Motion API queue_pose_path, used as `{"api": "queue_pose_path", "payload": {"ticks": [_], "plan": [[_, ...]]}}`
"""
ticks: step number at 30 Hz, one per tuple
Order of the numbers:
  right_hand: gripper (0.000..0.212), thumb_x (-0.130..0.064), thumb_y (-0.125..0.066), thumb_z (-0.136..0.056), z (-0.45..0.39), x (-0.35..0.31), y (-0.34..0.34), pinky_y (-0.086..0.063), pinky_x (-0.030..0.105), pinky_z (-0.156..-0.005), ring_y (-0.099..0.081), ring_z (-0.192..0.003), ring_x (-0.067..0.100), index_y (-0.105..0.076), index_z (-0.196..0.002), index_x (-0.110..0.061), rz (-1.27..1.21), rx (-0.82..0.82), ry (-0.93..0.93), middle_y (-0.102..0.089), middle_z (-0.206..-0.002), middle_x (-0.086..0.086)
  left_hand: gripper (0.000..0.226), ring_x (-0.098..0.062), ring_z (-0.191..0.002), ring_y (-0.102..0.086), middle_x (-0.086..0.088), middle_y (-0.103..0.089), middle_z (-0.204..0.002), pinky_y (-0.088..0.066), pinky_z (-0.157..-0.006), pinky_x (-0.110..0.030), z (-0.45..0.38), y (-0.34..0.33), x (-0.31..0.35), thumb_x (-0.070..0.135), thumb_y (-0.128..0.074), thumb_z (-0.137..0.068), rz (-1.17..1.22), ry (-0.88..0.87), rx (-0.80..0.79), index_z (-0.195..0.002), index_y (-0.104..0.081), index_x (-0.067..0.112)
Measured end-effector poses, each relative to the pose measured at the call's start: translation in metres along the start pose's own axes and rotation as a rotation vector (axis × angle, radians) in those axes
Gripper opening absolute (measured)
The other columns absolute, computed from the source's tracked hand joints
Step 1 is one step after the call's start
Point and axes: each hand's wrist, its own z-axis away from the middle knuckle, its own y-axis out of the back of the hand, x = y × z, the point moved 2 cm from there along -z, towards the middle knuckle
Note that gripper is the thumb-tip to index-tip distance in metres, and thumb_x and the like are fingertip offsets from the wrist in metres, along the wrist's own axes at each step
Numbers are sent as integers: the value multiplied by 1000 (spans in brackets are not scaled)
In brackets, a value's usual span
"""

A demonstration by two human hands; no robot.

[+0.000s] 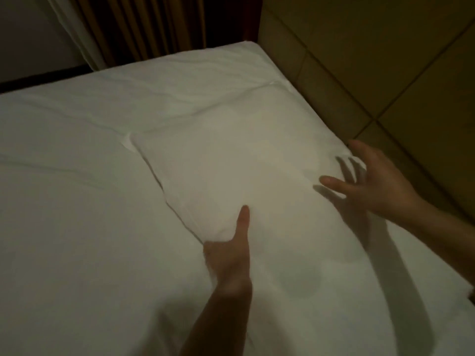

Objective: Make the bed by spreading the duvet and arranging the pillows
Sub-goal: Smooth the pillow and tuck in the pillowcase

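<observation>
A white pillow (231, 155) lies on the white bed (77, 201), close to the padded headboard on the right. My left hand (228, 255) grips the pillow's near left edge, thumb on top and fingers tucked under the fabric. My right hand (370, 181) hovers with fingers spread just above the pillow's right end, beside the headboard, and holds nothing. A second white pillow (334, 291) seems to lie nearer to me under my arms; its edges are hard to tell apart from the first.
The tan padded headboard (385, 60) with dark seams runs along the right side. Brown curtains (144, 24) hang beyond the bed's far edge, with a pale wall (28, 34) at the top left. The room is dim.
</observation>
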Motion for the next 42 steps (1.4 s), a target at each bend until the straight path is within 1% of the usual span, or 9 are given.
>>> {"api": "queue_pose_path", "payload": {"ticks": [5,8,12,16,22,27,31,38,42], "plan": [[149,-94,-65,-36,-75,31,-60,-31,46,-117,-36,-143,26,-18,-156,-19,-209,-110,-207,-31,-159,5,161,-46,-122,-51,-30,-50,-132,-44,-103,-52,-26,-51,-3,110,-26,-23,-193,-28,367,-131,-43,-7],[149,-99,-64,-28,-92,44,-79,-40,44,-111,-49,-132,25,-37,-148,-16,-238,-79,-248,-47,-149,4,152,-49,-112,-56,-32,-54,-123,-46,-95,-54,-36,-58,-13,107,-36,-29,-249,-103,511,-126,-45,-10],[134,-96,-64,-39,-92,40,-78,-42,41,-108,-52,-127,28,-44,-141,-12,-150,-79,-261,-53,-141,9,135,-41,-124,-53,-25,-53,-135,-42,-103,-47,-43,-55,-14,91,-63,-47,-216,-25,413,-139,-38,-4],[89,-102,-55,-34,-67,17,-65,-51,35,-75,-66,-82,25,-55,-66,-18,-109,-16,-179,-67,-75,2,124,-34,-130,-52,-17,-54,-142,-39,-108,-37,-52,-37,-13,88,-66,-53,-149,-92,161,-143,-44,7],[63,-78,-70,-52,8,-30,-32,-45,34,-66,-50,-61,20,-55,-64,-18,-198,185,-110,-51,-61,-5,109,-36,-115,-62,-22,-66,-120,-46,-97,-35,-22,3,-7,82,-71,-54,-84,-147,209,-124,-59,-1],[62,-71,-82,-50,90,-55,-23,-58,46,-69,-63,-65,24,-58,-63,-15,-405,206,-165,-63,-63,-2,143,-34,-117,-62,-23,-66,-121,-48,-103,-44,13,103,-25,100,-62,-31,-79,-263,310,-127,-58,-6],[53,-59,-88,-53,167,-96,-25,-59,50,-73,-65,-63,22,-64,-64,-14,-563,146,-229,-67,-62,-1,100,-37,-115,-60,-30,-65,-116,-44,-96,-41,52,203,-17,69,-79,-50,-80,-300,298,-112,-66,-9],[48,-52,-87,-61,310,-225,36,-56,46,-68,-63,-59,22,-63,-61,-10,-661,156,-134,-65,-55,0,107,-22,-85,-71,-6,-75,-87,-55,-77,-37,137,392,19,91,-73,-26,35,-446,325,-93,-73,8],[50,-55,-86,-61,412,-302,89,-58,50,-70,-63,-64,24,-60,-63,-12,-719,149,-72,-66,-64,4,84,-24,-89,-71,-7,-74,-90,-55,-79,-33,222,513,47,71,-88,-42,117,-524,272,-92,-72,5]]}}
